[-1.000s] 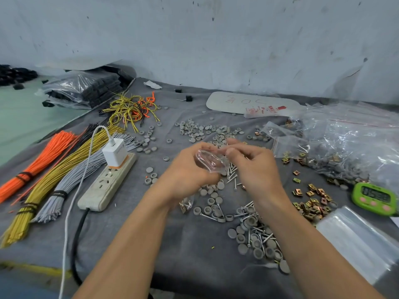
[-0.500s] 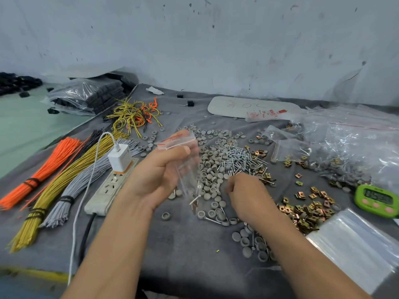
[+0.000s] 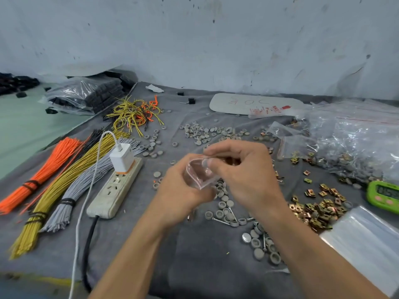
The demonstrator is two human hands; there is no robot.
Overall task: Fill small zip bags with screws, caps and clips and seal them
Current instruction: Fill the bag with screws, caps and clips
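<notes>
Clear zip bag (image 3: 199, 176) sits centre frame, left hand (image 3: 179, 193) curled round it, right hand (image 3: 246, 169) pinching its rim, guessing that's to hold the mouth open right above the caps (image 3: 222, 205).

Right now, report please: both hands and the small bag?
Left hand grips small clear plastic zip bag. Right hand pinches its rim. Loose grey round caps beneath, nothing blocking.
</notes>
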